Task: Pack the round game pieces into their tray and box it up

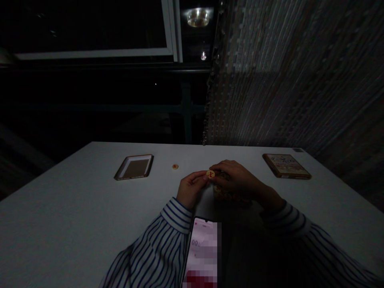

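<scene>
the left hand [190, 189] pinches a round yellow game piece [210, 174] between thumb and fingertips, holding it up off the table with its red mark showing. the right hand [238, 180] arches over from the other side, fingers pressed together and curved down onto a small patterned box [223, 192], which sits on the white table [60, 224] just below the piece. its fingertips [215, 168] come right up beside the piece, though in this dim light i cannot tell whether they touch it, or whether the hand is gripping the box or only resting on it. a second yellow piece [175, 167] lies flat on the table a little left of the hands, and further left sits an open shallow tray [120, 173] with a brown base. off to the right lies a printed box lid [286, 166], well apart from the right hand. a phone [201, 252] lies at the bottom of the view between the striped sleeves [177, 216] (its screen is pixelated, so nothing on it can be read). behind the table hangs a woven curtain [285, 80], and a ceiling light [198, 18] glows beside a pale window frame [90, 53].
</scene>
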Demonstrator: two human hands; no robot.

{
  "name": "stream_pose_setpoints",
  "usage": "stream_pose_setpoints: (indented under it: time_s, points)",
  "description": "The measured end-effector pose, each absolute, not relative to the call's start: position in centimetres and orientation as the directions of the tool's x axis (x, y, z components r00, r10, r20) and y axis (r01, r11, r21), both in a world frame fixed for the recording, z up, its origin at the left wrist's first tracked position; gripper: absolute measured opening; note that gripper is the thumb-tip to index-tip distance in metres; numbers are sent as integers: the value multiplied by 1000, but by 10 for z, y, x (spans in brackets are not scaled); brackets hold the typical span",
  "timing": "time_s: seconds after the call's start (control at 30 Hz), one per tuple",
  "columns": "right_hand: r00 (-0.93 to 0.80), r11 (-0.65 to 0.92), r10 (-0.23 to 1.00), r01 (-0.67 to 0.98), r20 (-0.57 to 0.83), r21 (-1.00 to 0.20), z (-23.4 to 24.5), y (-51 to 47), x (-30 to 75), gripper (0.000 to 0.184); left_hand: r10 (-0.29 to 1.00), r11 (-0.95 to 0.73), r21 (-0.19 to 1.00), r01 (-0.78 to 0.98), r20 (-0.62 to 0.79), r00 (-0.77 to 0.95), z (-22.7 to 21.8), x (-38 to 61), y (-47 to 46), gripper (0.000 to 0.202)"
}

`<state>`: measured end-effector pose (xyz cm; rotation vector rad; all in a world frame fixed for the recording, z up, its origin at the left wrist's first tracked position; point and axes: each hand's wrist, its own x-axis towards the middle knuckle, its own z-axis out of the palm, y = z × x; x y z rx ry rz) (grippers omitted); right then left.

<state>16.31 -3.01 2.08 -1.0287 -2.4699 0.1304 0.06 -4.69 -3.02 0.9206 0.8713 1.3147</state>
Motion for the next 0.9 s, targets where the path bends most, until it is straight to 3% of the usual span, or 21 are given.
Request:
stream_pose_setpoints:
  time_s: [0.3,0.9]
  points:
    - [-671,725,689,640,274,-256,18,-28,170,27,996,41,927,-372,-10,85,-41,6,-46,27]
    - [-660,705,710,669,246,-238,17,-28,174,27,994,83,930,-359,-54,91,-42,10,-48,26]
